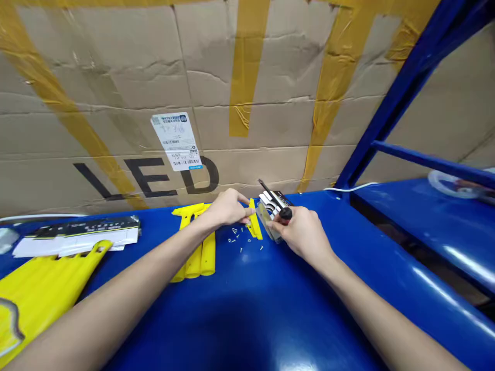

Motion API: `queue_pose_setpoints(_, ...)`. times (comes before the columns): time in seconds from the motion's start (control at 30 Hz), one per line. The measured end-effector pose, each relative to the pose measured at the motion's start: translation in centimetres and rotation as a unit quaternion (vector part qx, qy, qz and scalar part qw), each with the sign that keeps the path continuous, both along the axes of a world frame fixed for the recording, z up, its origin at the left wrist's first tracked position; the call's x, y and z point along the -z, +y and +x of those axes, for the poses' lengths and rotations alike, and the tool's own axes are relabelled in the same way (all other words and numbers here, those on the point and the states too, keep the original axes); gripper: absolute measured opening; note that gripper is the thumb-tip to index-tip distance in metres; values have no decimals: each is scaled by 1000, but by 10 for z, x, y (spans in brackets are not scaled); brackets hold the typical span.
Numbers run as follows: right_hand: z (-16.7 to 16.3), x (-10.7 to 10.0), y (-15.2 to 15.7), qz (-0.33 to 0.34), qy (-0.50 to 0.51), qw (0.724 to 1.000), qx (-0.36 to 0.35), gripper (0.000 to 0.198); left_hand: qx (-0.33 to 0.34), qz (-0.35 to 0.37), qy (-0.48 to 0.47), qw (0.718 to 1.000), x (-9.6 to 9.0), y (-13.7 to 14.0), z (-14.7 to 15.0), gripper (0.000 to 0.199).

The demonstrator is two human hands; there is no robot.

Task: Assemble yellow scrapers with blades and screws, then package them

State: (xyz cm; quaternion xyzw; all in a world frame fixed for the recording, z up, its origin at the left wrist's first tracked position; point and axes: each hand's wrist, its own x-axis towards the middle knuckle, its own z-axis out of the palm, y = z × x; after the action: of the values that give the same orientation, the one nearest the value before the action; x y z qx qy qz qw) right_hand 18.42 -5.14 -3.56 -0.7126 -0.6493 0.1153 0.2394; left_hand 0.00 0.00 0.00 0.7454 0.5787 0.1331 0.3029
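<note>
My left hand is closed, its fingertips pinching a small yellow plastic part that stands on the blue surface. Several tiny screws lie scattered just below those fingers. In my right hand is a slim black screwdriver, its rounded end by my thumb and its shaft pointing up and left. Under that hand are flat silvery metal blades with a clear plastic piece; whether my fingers grip these too is hidden. Left of my left wrist, several yellow plastic handles lie side by side, partly covered by the forearm.
Behind the blue surface stands a large taped cardboard box with a white label. At the left are ribbed yellow plastic pieces and a black-and-white printed packet. A blue metal frame rises at right.
</note>
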Motion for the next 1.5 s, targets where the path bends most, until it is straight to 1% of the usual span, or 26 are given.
queue_pose_setpoints(0.13,-4,-2,-2,-1,-25,1000,8,15,-5,50,30,998,-2,-2,7,37)
queue_pose_setpoints(0.27,-9,-6,-8,10,-96,995,2,17,2,112,54,992,1,-10,8,32)
queue_pose_setpoints(0.37,-12,-8,-12,26,-135,990,-6,17,39,144,60,987,2,-21,5,18)
queue_pose_setpoints(0.43,-11,-9,-13,41,-135,990,-7,18,80,155,59,983,3,-32,2,17)
queue_pose_setpoints(0.5,-10,-9,-12,53,-97,994,-7,19,125,167,59,976,7,-42,0,24)
queue_pose_setpoints(0.57,-8,-8,-11,51,-23,998,-15,20,167,190,60,966,13,-50,0,28)
queue_pose_setpoints(0.67,-6,-6,-10,34,74,996,-32,20,194,203,59,958,23,-58,4,20)
queue_pose_setpoints(0.73,-4,-4,-9,36,99,994,-37,21,201,198,61,957,26,-61,6,13)
queue_pose_setpoints(0.8,-3,-4,-9,43,107,992,-44,24,209,196,69,956,26,-62,5,14)
queue_pose_setpoints(0.93,-3,-3,-8,45,117,991,-51,25,201,212,100,951,18,-57,-5,14)
queue_pose_setpoints(1.03,-4,-3,-8,47,125,989,-57,23,174,222,118,952,13,-48,-16,8)
queue_pose_setpoints(1.1,-5,-4,-9,45,135,988,-60,20,152,223,121,955,11,-44,-20,10)
queue_pose_setpoints(1.2,-6,-6,-9,36,144,987,-59,17,128,225,115,959,13,-43,-23,21)
queue_pose_setpoints(1.3,-5,-7,-10,30,144,987,-57,16,122,224,120,960,18,-45,-24,33)
queue_pose_setpoints(1.4,-5,-7,-10,28,145,987,-59,17,118,221,133,959,22,-45,-24,33)
queue_pose_setpoints(1.5,-4,-8,-12,29,150,986,-63,18,120,225,149,955,22,-45,-23,31)
